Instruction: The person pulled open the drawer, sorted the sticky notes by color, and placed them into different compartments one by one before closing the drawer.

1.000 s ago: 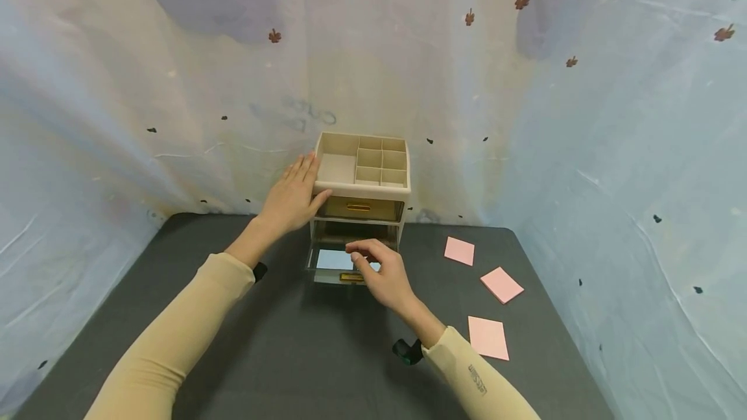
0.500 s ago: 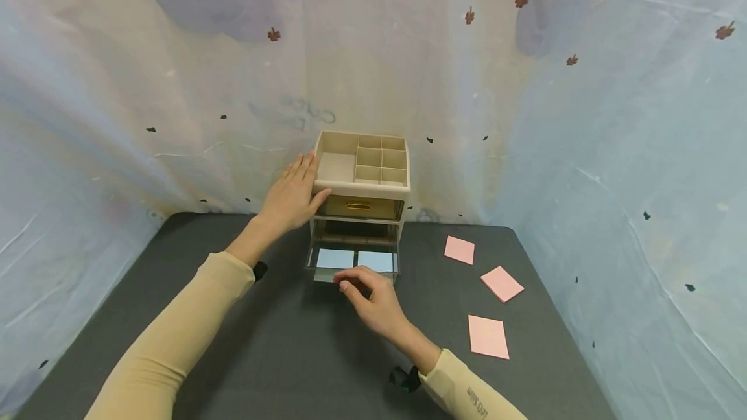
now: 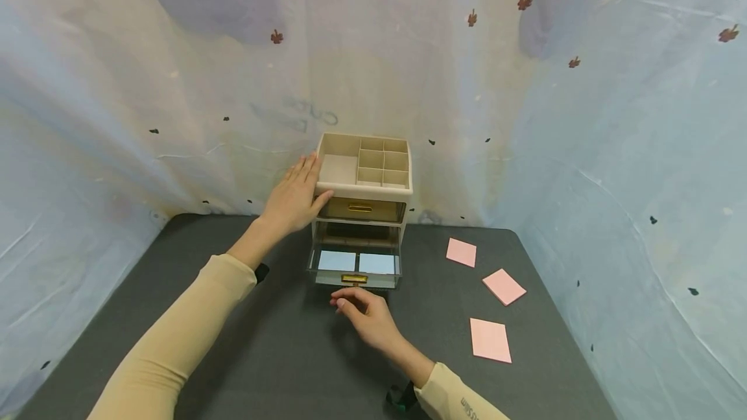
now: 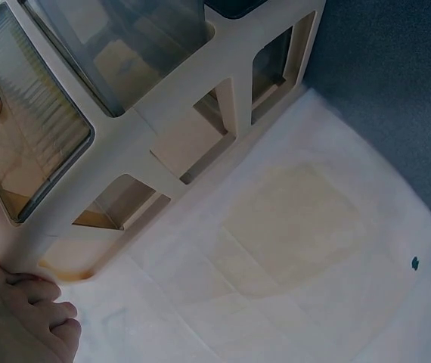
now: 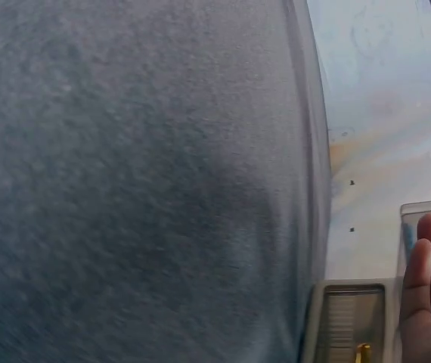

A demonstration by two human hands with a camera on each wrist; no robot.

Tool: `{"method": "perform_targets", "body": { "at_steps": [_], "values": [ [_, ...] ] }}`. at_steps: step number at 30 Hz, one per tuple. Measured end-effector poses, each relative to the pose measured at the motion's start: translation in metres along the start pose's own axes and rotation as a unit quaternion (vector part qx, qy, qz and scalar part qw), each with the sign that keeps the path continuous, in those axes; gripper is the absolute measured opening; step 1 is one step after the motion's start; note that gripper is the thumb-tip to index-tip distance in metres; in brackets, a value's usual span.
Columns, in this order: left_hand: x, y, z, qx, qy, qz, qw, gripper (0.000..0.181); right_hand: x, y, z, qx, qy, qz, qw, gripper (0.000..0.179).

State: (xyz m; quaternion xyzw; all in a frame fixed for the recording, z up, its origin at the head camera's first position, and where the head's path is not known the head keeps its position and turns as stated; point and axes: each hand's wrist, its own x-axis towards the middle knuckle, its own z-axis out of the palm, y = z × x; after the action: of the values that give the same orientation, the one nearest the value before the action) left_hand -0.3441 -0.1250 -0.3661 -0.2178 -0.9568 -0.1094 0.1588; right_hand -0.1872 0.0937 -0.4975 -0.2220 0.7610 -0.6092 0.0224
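Observation:
A cream desktop organizer (image 3: pixel 363 192) stands at the back of the table, its lower drawer (image 3: pixel 327 279) pulled out. Inside that clear drawer lie two pale blue sticky-note pads, a left pad (image 3: pixel 336 260) and a right pad (image 3: pixel 377 264). My left hand (image 3: pixel 293 198) rests along the organizer's upper left side, fingers straight and thumb at the front edge; the left wrist view shows its fingers (image 4: pixel 45 314) by the frame. Just in front of the drawer's gold handle (image 3: pixel 354 278), my right hand (image 3: pixel 370 321) hovers with loosely bent fingers, holding nothing.
Three pink sticky-note pads lie apart on the table's right side: a far pad (image 3: pixel 462 252), a middle pad (image 3: pixel 504 287) and a near pad (image 3: pixel 490 340). The upper drawer (image 3: pixel 362 210) is closed. A patterned curtain (image 3: pixel 373 70) hangs behind the dark table (image 3: pixel 280 355).
My right hand has moved back toward me, from over the lower drawer to in front of its handle, uncovering the right blue pad. My left hand stays on the organizer.

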Motion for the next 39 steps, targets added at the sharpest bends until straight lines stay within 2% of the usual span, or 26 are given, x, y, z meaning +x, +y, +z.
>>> {"method": "perform_targets", "body": {
  "at_steps": [10,17,29,39],
  "values": [
    [0.002,-0.001,0.003,0.005,0.003,0.002,1.0000,0.082,0.004,0.012,0.000,0.089,0.048,0.056,0.9933,0.030],
    [0.002,-0.001,0.002,0.002,0.009,0.003,1.0000,0.083,0.007,0.009,-0.001,0.117,0.057,0.089,0.9875,0.033],
    [0.001,0.001,0.001,0.004,0.007,-0.002,1.0000,0.084,0.009,0.011,-0.003,0.156,0.076,0.109,0.9788,0.049],
    [-0.001,0.001,0.002,0.003,0.010,-0.001,0.9999,0.083,0.010,0.013,-0.003,0.200,0.071,0.116,0.9703,0.050]
  ]
}}
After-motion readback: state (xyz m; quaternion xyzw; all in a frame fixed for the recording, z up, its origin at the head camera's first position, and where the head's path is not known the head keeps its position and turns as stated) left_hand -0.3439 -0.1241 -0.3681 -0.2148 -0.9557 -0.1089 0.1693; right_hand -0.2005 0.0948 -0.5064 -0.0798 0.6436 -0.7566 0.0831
